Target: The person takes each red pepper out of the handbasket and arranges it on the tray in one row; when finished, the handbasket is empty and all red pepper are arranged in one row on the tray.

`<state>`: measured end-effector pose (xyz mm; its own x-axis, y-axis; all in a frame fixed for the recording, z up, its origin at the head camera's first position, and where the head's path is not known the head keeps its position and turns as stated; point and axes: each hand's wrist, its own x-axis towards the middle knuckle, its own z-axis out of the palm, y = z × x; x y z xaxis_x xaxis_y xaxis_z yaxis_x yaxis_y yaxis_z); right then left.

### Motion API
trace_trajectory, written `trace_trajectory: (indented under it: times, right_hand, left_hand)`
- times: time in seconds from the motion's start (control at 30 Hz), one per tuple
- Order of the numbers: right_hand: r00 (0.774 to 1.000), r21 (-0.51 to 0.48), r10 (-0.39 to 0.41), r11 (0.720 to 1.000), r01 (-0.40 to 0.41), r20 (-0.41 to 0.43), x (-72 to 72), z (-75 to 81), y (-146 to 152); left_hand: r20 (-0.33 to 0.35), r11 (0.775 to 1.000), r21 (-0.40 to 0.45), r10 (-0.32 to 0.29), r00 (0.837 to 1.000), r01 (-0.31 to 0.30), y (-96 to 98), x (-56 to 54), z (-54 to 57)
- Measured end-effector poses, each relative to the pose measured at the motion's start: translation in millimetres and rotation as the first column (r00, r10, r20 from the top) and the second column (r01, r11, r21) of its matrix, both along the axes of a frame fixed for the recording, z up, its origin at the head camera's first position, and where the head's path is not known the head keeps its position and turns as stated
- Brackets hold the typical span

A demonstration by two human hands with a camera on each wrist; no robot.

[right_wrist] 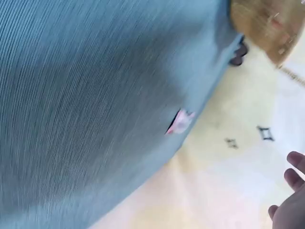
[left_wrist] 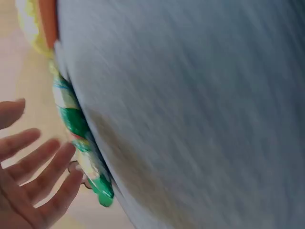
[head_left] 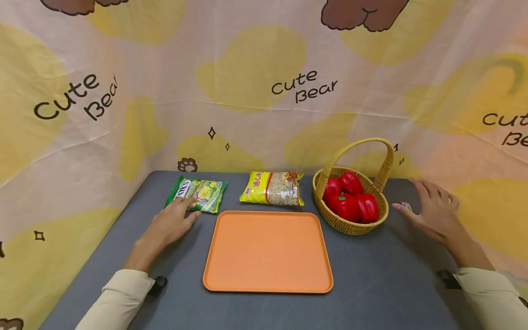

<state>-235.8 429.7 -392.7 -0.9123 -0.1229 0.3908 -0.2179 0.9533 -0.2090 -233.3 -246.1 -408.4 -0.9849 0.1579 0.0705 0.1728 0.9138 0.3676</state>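
Note:
My left hand hovers with spread fingers at the near side of a green bag of Fox's sweets. In the left wrist view its fingers point at the bag; whether they touch it I cannot tell. My right hand, fingers apart and holding nothing, is raised at the table's right side. Close to its thumb lies a small pink-and-white item, also on the table in the right wrist view; its kind is too small to tell.
An orange tray lies mid-table. Behind it is a yellow bag of pasta. A wicker basket with a tall handle holds several red bell peppers, left of my right hand. A printed cloth hangs around the table's back and sides.

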Motion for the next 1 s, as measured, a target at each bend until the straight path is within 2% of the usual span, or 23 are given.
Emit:
trace_trajectory:
  times: [0.1,0.23,0.43,0.7,0.83,1.0]
  right_hand:
    - [0.999,-0.004,0.007,1.0,-0.007,-0.052,2.3,3.2,-16]
    - [0.997,-0.009,0.033,0.999,-0.034,-0.071,5.6,9.0,-42]
    - [0.997,-0.074,0.08,0.994,-0.08,-0.011,6.5,12.2,-83]
    - [0.99,-0.132,0.092,0.988,-0.078,0.104,1.9,7.2,-120]
    - [0.987,-0.166,0.087,0.984,-0.064,0.136,-0.7,3.0,-128]
    - [0.987,-0.18,0.093,0.981,-0.069,0.13,-3.9,-4.2,-135]
  left_hand:
    - [0.007,0.998,0.062,-0.01,1.0,0.01,4.3,2.0,1.8]
    - [0.09,0.989,0.144,-0.05,0.995,0.036,13.7,6.9,3.0]
    - [0.197,0.965,0.261,-0.088,0.976,0.034,28.1,13.5,0.7]
    - [0.268,0.921,0.39,-0.103,0.958,-0.01,38.8,13.6,-6.1]
    - [0.296,0.905,0.425,-0.118,0.948,-0.02,44.6,11.2,-7.9]
    - [0.327,0.904,0.428,-0.132,0.936,-0.022,47.7,7.0,-8.1]
